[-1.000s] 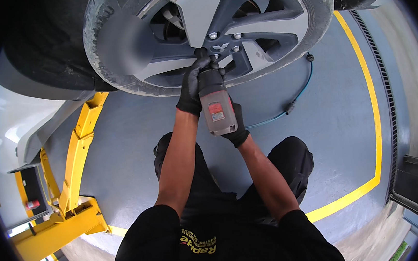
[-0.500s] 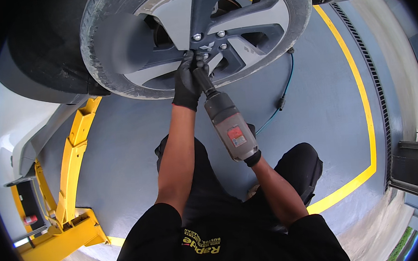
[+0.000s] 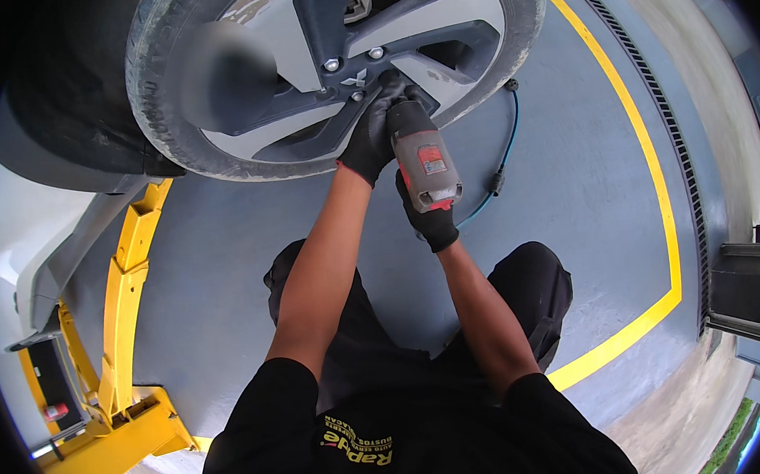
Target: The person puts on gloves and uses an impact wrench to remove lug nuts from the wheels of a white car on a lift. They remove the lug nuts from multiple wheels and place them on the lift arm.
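Observation:
My right hand (image 3: 432,223), in a black glove, grips the handle of a grey and black impact wrench (image 3: 428,159). The wrench's nose points at the hub of a grey alloy wheel (image 3: 302,123). My left hand (image 3: 371,136), gloved too, is curled round the wrench's front end beside the hub, its fingertips close against the spokes. The socket's tip and the spot it meets are hidden behind that hand. Shiny lug nuts show round the hub, one upper left (image 3: 331,65), one at the top (image 3: 376,52) and one lower left (image 3: 357,96).
A teal air hose (image 3: 511,135) with a dark coupling (image 3: 496,181) lies on the grey floor right of the wrench. A yellow lift arm (image 3: 127,281) stands at left beside the car body (image 3: 52,207). At right run a yellow floor line (image 3: 658,182) and a drain grate (image 3: 688,171).
The wrench has swung up to the wheel hub. My left hand has shifted right across the hub and now wraps the tool's front end. My right hand has come up with the handle.

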